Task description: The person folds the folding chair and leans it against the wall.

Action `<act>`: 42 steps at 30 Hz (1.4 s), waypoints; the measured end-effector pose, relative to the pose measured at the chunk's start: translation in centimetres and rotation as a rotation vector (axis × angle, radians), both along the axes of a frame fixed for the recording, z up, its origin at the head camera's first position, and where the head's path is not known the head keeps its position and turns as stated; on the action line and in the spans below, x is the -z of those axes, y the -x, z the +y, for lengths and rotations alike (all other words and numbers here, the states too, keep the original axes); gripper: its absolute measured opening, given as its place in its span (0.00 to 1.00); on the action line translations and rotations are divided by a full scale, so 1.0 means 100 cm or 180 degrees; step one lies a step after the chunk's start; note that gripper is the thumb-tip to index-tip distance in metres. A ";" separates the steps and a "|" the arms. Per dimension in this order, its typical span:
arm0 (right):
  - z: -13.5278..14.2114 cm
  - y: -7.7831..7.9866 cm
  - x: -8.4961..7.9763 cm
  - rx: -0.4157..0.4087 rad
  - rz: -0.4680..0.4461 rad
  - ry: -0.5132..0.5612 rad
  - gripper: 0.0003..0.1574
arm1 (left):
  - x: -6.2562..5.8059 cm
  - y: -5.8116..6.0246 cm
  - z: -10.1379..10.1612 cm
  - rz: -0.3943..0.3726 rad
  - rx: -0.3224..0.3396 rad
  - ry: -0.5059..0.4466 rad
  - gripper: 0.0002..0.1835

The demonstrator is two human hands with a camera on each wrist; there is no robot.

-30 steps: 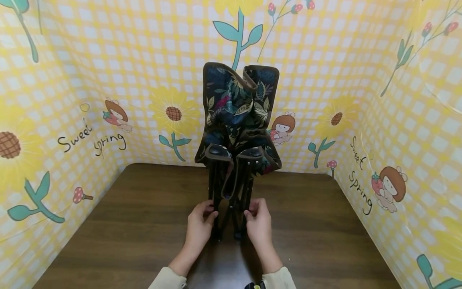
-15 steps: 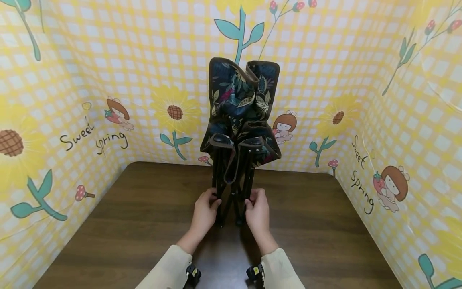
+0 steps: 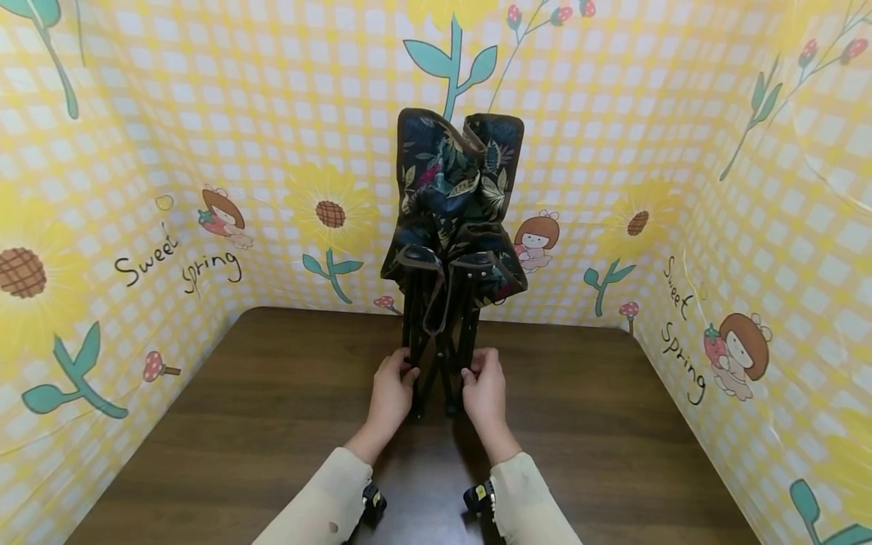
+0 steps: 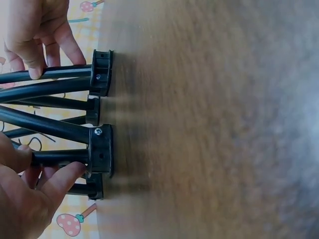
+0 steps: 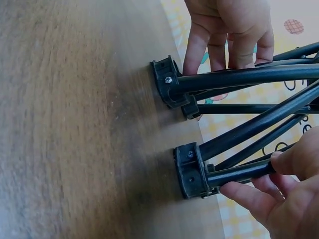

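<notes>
A folding chair [image 3: 450, 189] with dark floral fabric and black tube legs stands upright and folded together at mid-table. My left hand [image 3: 391, 390] pinches a tube low on its left side. On the opposite side, my right hand [image 3: 485, 390] pinches another tube, thumb toward me. In the left wrist view, the fingers of my left hand [image 4: 25, 199] lie round a leg just above a black plastic foot [image 4: 101, 149]. The right wrist view has my right hand [image 5: 294, 189] with thumb and fingers on a tube close to its foot [image 5: 191, 172].
The brown wooden table [image 3: 272, 454] lies under the chair. A yellow-and-white checked cloth [image 3: 272, 113] with flowers and cartoon figures rises as walls behind and at both sides. Small wrist cameras [image 3: 480, 497] sit at my pale sleeves [image 3: 531, 496].
Both hands have moved the chair away from me, toward the back wall, keeping hold of its legs. The last half second shows only a small shift.
</notes>
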State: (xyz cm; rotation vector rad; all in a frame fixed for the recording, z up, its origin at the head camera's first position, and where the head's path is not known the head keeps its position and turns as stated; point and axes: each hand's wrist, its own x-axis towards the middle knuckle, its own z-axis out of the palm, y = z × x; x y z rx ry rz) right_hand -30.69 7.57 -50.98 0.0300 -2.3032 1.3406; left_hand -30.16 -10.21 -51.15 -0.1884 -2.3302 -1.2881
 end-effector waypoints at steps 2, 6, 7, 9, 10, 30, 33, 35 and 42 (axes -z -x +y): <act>0.000 0.002 0.001 -0.0009 0.0004 -0.0012 0.20 | 0.001 0.003 -0.001 -0.0006 0.0026 0.0010 0.18; 0.000 0.005 0.003 -0.0042 -0.0016 -0.0036 0.20 | 0.003 0.009 -0.004 -0.0153 0.0121 -0.0052 0.18; 0.000 0.006 0.003 -0.0045 -0.0024 -0.0046 0.20 | 0.004 0.011 -0.005 -0.0194 0.0138 -0.0071 0.18; 0.000 0.008 0.004 -0.0052 -0.0032 -0.0047 0.20 | 0.005 0.013 -0.007 -0.0257 0.0168 -0.0076 0.18; 0.000 0.009 0.004 -0.0055 -0.0025 -0.0046 0.20 | 0.005 0.014 -0.008 -0.0274 0.0180 -0.0077 0.18; 0.004 0.025 0.012 -0.0250 -0.0018 0.0007 0.25 | 0.014 0.034 -0.015 -0.0260 0.0387 -0.0220 0.19; 0.004 0.026 0.013 -0.0268 -0.0024 -0.0014 0.25 | 0.017 0.036 -0.016 -0.0283 0.0423 -0.0243 0.20; 0.005 0.028 0.013 -0.0278 -0.0035 -0.0016 0.26 | 0.017 0.038 -0.017 -0.0294 0.0442 -0.0245 0.19; 0.005 0.034 0.011 -0.0316 -0.0087 -0.0135 0.26 | 0.016 0.044 -0.018 -0.0349 0.0490 -0.0224 0.20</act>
